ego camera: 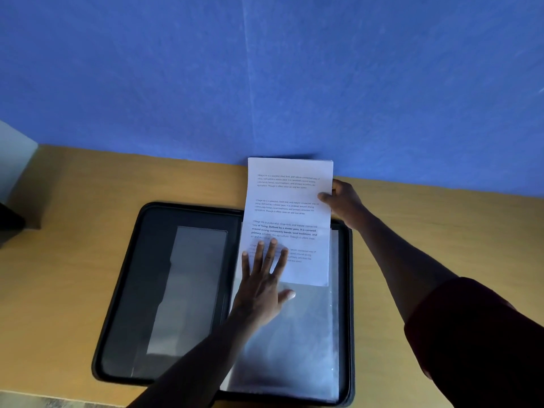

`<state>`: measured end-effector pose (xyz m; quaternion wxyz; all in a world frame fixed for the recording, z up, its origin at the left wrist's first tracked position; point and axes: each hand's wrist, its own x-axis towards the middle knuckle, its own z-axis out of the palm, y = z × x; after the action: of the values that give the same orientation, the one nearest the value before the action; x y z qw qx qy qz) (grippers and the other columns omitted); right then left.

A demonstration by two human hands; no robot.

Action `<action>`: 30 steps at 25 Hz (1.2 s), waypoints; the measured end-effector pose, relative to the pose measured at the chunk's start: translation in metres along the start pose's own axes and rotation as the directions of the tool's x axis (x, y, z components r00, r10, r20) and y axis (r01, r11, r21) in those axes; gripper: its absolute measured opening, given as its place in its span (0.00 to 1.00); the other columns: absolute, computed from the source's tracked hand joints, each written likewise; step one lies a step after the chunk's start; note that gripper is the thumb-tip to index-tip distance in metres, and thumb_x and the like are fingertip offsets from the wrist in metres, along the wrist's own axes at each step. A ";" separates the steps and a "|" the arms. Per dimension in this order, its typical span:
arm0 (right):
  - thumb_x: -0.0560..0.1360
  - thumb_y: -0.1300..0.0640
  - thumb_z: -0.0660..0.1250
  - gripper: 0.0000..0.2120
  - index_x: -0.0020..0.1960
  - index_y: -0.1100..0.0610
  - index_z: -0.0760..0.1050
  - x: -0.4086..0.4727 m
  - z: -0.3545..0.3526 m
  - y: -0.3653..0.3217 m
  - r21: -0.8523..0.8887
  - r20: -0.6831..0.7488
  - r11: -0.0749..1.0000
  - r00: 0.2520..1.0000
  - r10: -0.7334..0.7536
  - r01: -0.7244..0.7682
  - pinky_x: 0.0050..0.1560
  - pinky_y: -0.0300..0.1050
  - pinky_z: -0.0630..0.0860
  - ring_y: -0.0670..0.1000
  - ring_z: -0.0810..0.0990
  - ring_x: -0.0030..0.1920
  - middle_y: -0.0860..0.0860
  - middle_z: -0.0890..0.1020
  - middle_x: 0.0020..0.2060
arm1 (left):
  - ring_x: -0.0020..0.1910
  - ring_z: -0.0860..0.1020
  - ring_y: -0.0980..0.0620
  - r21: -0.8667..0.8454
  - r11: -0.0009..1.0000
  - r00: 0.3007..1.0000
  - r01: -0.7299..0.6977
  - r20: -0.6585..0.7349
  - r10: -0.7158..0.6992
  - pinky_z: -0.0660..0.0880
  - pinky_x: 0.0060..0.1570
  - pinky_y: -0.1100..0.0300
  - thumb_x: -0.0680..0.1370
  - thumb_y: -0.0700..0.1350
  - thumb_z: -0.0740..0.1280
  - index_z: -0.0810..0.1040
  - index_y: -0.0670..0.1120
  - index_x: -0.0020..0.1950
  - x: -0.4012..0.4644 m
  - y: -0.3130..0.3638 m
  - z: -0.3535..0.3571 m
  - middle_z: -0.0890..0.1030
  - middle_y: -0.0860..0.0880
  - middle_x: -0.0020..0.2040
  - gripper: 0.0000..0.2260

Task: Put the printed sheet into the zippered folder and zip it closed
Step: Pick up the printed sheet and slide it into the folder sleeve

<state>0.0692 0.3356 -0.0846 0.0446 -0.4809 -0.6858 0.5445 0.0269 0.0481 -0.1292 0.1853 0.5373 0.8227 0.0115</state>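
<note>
A black zippered folder (134, 278) lies open flat on the wooden desk. Its right half holds clear plastic sleeves (297, 343). The white printed sheet (291, 201) is partly slid into the top sleeve, and its upper half sticks out past the folder's far edge toward the wall. My right hand (343, 203) pinches the sheet's right edge near the top. My left hand (263, 278) lies flat with fingers spread on the sleeve and the sheet's lower part.
The desk (73, 201) is light wood and butts against a blue wall (265, 83). A pale block (14, 160) and a dark object (8, 222) sit at the far left edge. The folder's left half has a grey inner pocket (188, 290).
</note>
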 end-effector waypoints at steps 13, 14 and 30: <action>0.78 0.64 0.66 0.16 0.65 0.57 0.75 -0.003 -0.002 0.006 0.176 0.087 0.984 0.996 0.010 -0.026 0.55 0.58 0.80 0.57 0.83 0.56 0.55 0.83 0.58 | 0.79 0.35 0.40 0.015 1.000 1.000 -0.005 -0.008 0.006 0.41 0.76 0.35 0.76 0.68 0.58 0.37 0.51 0.80 -0.001 0.002 -0.003 0.35 0.44 0.80 0.44; 0.78 0.64 0.66 0.16 0.65 0.58 0.76 -0.003 -0.002 0.006 0.152 0.095 0.988 0.995 0.002 -0.016 0.55 0.57 0.81 0.57 0.83 0.55 0.55 0.83 0.57 | 0.79 0.35 0.40 0.016 1.000 1.000 -0.005 -0.011 0.006 0.40 0.75 0.35 0.76 0.68 0.57 0.37 0.50 0.80 -0.001 0.002 -0.003 0.36 0.44 0.80 0.43; 0.76 0.58 0.68 0.18 0.64 0.57 0.73 0.010 0.028 -0.038 -0.669 -0.022 0.708 0.946 -0.325 0.227 0.59 0.52 0.75 0.60 0.77 0.62 0.57 0.78 0.61 | 0.79 0.37 0.38 -0.007 1.000 1.000 0.021 -0.018 -0.021 0.41 0.75 0.34 0.75 0.67 0.59 0.40 0.50 0.81 0.000 0.006 0.002 0.38 0.43 0.81 0.44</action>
<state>0.0242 0.3250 -0.0702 0.0010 -0.3937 -0.8923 0.2208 0.0326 0.0501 -0.1294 0.1797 0.5278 0.8299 0.0173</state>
